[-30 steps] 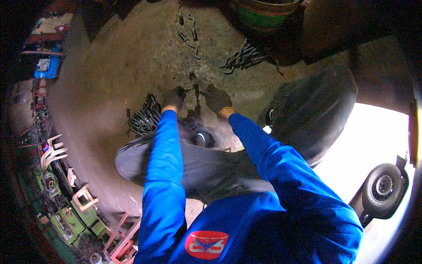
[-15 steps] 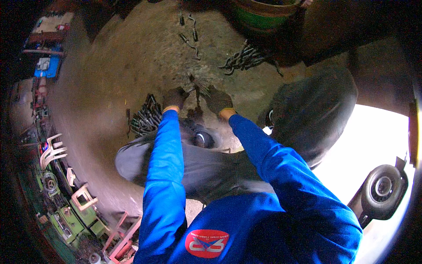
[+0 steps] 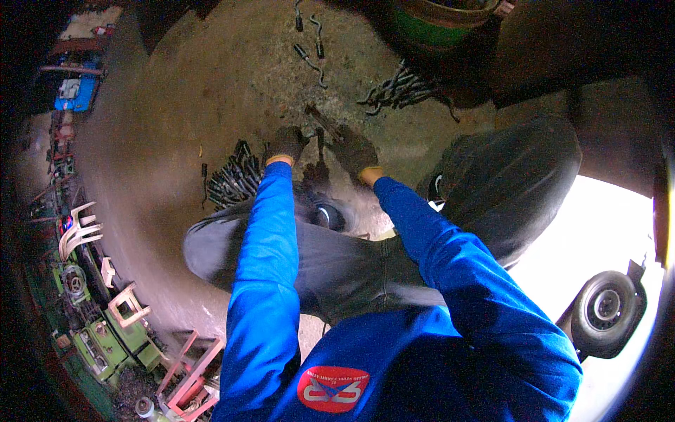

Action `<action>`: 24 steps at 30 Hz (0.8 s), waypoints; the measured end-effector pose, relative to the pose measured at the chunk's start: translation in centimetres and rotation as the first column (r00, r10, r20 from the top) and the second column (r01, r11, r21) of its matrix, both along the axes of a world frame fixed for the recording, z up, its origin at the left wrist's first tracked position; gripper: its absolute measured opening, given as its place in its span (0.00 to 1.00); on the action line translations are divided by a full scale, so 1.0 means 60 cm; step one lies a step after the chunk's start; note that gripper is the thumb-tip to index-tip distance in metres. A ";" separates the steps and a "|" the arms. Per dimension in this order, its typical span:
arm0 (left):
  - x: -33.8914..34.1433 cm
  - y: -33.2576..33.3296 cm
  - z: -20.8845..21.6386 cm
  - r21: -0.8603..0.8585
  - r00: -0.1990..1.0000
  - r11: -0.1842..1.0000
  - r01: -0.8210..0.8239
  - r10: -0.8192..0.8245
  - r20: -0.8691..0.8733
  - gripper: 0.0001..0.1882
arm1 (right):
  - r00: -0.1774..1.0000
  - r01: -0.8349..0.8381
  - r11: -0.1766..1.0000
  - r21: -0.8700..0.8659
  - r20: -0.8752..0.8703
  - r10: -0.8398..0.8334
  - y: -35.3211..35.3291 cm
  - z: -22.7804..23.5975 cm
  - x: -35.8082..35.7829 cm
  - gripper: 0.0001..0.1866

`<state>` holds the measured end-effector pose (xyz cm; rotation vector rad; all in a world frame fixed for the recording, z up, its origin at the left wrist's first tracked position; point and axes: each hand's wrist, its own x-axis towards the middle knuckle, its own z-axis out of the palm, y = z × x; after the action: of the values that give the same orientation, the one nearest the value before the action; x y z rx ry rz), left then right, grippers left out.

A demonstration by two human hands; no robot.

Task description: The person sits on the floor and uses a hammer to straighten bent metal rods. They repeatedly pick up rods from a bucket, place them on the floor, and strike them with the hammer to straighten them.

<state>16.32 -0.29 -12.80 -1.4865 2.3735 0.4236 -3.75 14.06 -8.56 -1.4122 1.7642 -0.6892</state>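
My left hand (image 3: 287,143), in a dark glove with an orange cuff, is closed near the floor; what it grips is too dark to make out. Close beside it, my gloved right hand (image 3: 354,151) is wrapped round a long thin tool (image 3: 323,121), hammer-like, whose far end points up and left. Between the hands stands a narrow dark upright piece (image 3: 320,141); its kind is unclear. A heap of dark bent rods (image 3: 235,179) lies beside my left hand. Farther off are a few loose wavy rods (image 3: 309,63) with thick dark ends.
Another pile of bent rods (image 3: 397,93) lies at the far right, below a green drum (image 3: 429,28). My knees spread to both sides. Along the left stand a white plastic chair (image 3: 79,232), green machinery (image 3: 105,344) and a reddish metal frame (image 3: 190,380). A spare wheel (image 3: 605,306) is at right.
The tool in my right hand, blurred before, now shows more clearly, angled up and left. The whole view has shifted slightly; both hands stay close together over the same spot.
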 end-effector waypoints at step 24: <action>-0.062 0.000 0.063 -0.014 0.998 0.999 0.031 -0.030 0.057 0.22 | 0.970 -0.072 0.955 -0.287 -0.245 -0.001 -0.004 -0.079 0.000 0.22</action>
<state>12.60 -0.31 -9.04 -1.4471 2.3572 0.3532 -3.72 13.85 -13.30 -1.7903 1.8733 -0.8142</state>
